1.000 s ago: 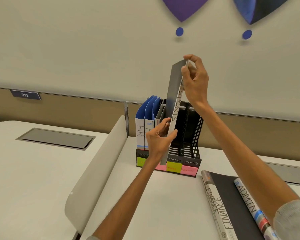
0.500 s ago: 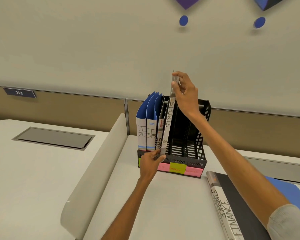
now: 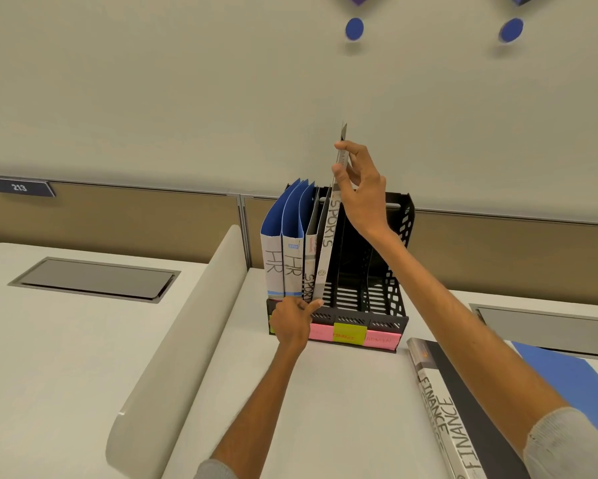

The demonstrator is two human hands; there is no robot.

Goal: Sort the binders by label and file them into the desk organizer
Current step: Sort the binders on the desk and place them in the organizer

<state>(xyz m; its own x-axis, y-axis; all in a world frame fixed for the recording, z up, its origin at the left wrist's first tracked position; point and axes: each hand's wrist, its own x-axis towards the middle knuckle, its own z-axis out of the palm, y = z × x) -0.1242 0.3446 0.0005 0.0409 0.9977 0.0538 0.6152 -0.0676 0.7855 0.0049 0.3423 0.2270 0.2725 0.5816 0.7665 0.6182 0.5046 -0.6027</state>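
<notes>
A black mesh desk organizer [image 3: 399, 271] stands on the white desk, with pink and yellow sticky labels along its front. Two blue HR binders [image 3: 283, 250] fill its left slot, and a grey SPORTS binder [image 3: 309, 271] stands beside them. A second SPORTS binder [image 3: 326, 250] leans upright in the same slot, its top sticking well above the organizer. My right hand [image 3: 359, 181] pinches its upper spine. My left hand [image 3: 292, 323] grips its lower front corner at the organizer's base. The two right slots hold nothing.
A FINANCE binder [image 3: 446, 409] with a black cover lies flat at the front right, beside a blue folder [image 3: 573, 385]. A curved white divider [image 3: 173, 340] runs along the desk's left side. Grey cable hatches [image 3: 93, 278] sit left and right.
The SPORTS binder went from held high and tilted above the organizer to standing nearly upright in its slot. My left hand slid down from mid-spine to the bottom corner.
</notes>
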